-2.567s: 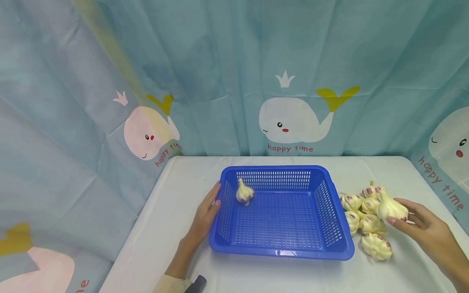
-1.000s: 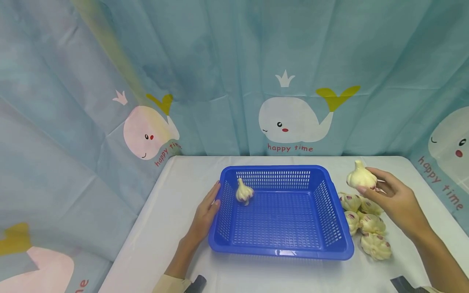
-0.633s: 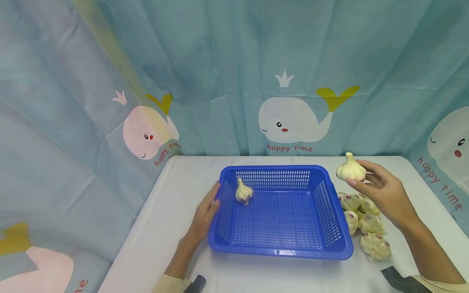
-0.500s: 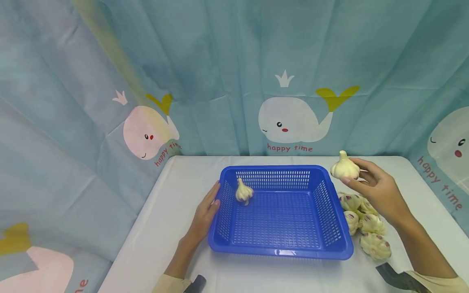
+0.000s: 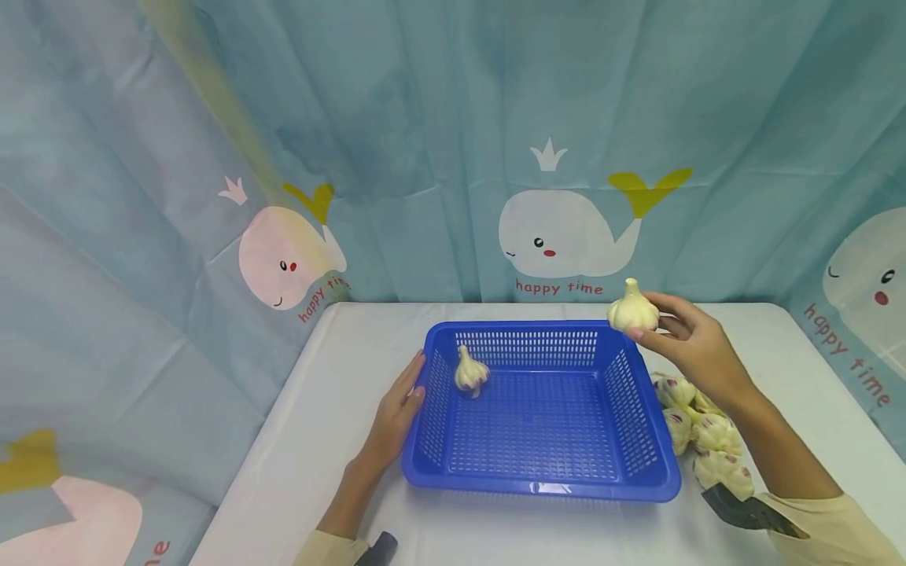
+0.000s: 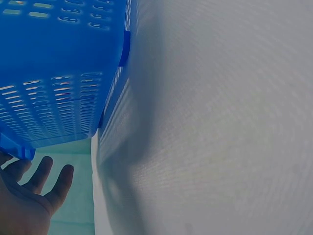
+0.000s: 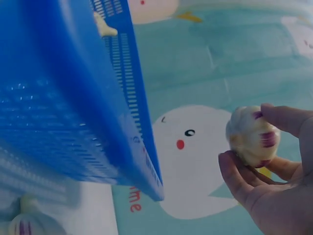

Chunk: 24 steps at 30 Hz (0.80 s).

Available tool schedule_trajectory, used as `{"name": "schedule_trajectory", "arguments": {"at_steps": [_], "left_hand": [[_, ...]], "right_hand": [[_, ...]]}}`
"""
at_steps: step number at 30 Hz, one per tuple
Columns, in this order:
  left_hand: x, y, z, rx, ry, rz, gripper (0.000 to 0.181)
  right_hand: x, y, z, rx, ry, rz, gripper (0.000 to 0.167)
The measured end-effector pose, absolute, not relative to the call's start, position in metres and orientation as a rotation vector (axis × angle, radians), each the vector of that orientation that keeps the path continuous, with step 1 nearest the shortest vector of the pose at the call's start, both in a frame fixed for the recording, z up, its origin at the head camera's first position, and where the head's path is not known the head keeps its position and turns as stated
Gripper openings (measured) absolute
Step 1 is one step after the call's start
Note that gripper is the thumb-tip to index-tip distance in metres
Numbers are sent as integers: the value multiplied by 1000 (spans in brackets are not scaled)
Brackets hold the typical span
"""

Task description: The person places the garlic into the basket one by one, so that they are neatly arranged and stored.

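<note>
Here | right hand (image 5: 697,350) grips garlic (image 5: 632,310) | left hand (image 5: 395,413) touches blue basket (image 5: 541,489)

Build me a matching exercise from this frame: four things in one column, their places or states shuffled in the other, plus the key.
Things
1. left hand
2. garlic bulbs
3. right hand
4. blue slotted basket

Places or states
A. grips a garlic bulb
B. has a lone bulb inside
C. lying on the white table at the basket's right
D. at the basket's left rim

Pairs: 1-D; 2-C; 3-A; 4-B
</note>
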<state>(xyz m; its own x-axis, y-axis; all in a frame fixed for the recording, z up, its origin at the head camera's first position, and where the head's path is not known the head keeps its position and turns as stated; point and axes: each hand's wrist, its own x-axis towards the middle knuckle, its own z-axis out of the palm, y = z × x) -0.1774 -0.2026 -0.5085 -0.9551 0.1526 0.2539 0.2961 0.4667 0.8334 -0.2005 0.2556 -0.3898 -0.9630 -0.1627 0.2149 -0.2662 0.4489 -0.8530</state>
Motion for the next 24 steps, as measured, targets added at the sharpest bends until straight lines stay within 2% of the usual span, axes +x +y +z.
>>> {"name": "schedule_trajectory", "arguments": {"at_steps": [24], "left_hand": [[-177, -203, -507, -397, -2573, -1490, 57]], "right_hand": [[-224, 219, -378, 512, -2566, 1694, 71]]}}
